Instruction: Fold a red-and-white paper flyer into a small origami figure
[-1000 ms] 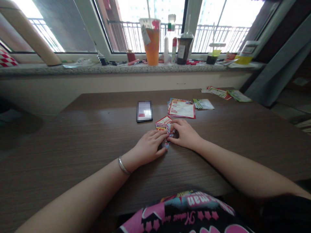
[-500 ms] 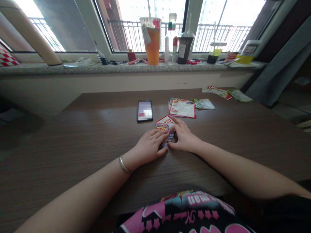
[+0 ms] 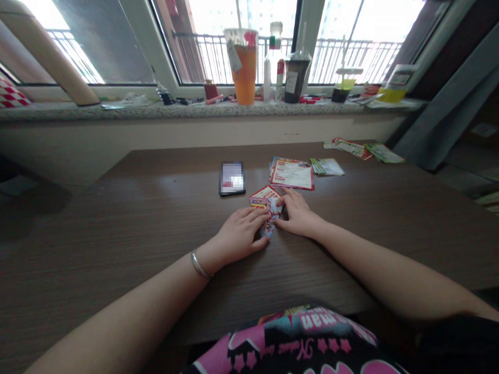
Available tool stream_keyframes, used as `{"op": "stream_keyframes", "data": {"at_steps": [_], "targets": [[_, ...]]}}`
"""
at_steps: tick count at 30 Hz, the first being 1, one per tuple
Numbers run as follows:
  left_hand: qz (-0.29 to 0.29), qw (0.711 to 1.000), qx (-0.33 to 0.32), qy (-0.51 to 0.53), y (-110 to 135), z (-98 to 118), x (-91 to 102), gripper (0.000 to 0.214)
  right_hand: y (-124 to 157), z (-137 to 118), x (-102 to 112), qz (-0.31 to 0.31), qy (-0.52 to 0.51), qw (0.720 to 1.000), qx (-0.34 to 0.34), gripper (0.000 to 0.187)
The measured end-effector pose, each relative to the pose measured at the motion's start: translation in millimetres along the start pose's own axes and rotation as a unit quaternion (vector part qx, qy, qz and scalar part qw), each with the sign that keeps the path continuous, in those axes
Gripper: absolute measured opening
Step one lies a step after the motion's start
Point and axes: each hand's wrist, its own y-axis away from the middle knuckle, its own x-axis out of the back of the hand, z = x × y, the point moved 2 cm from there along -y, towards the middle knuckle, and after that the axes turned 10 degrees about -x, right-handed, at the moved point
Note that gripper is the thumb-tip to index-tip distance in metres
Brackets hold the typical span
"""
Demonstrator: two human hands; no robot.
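In the head view, the person sits at a dark wooden desk (image 3: 117,218) below a window, with both forearms reaching forward to meet near the middle. A small folded leaflet (image 3: 268,203), red and yellow in print, lies on the desk between the two hands, just in front of a phone (image 3: 232,178).

The left hand (image 3: 237,236), which has a bracelet (image 3: 197,266) at its wrist, lies palm down with its fingers (image 3: 257,217) bent over the leaflet's left half. This weight pins the paper to the desk so that it cannot slide. The thumb sits by the leaflet's near tip, but it cannot be told whether it nips the paper from below.

The right hand (image 3: 298,215) is open and low. Its fingers (image 3: 284,200) are stretched out with the tips on the leaflet's right edge, pressing the paper rather than closing on it. This looks like a way to flatten a crease against the hard surface.

The phone lies flat and face up, just beyond the hands and within easy sight. To its right, a stack of red-bordered leaflets (image 3: 292,175) sits near the right hand, with green leaflets (image 3: 326,166) beside it. More leaflets (image 3: 351,148) are spread out at the far right corner.

On the windowsill (image 3: 117,110), well apart from the desk, stand an orange cup (image 3: 245,67), a bottle (image 3: 273,57) and a dark cup (image 3: 295,75).
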Motion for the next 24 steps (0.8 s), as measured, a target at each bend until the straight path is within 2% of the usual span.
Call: {"op": "stream_keyframes", "data": {"at_steps": [5,14,24], "targets": [[-0.009,1.0,0.008,0.001,0.6,0.2,0.6,0.053,-4.9,2.7,1.1,-0.006,0.018,1.0,0.0,0.042],[-0.014,1.0,0.017,0.007,1.4,0.4,-0.1,0.053,-13.3,12.4,-1.2,0.033,0.016,0.999,-0.027,0.036],[-0.015,1.0,0.017,0.009,1.3,0.5,-0.5,0.054,-16.1,15.0,2.3,0.037,0.046,0.997,-0.05,0.027]]}}
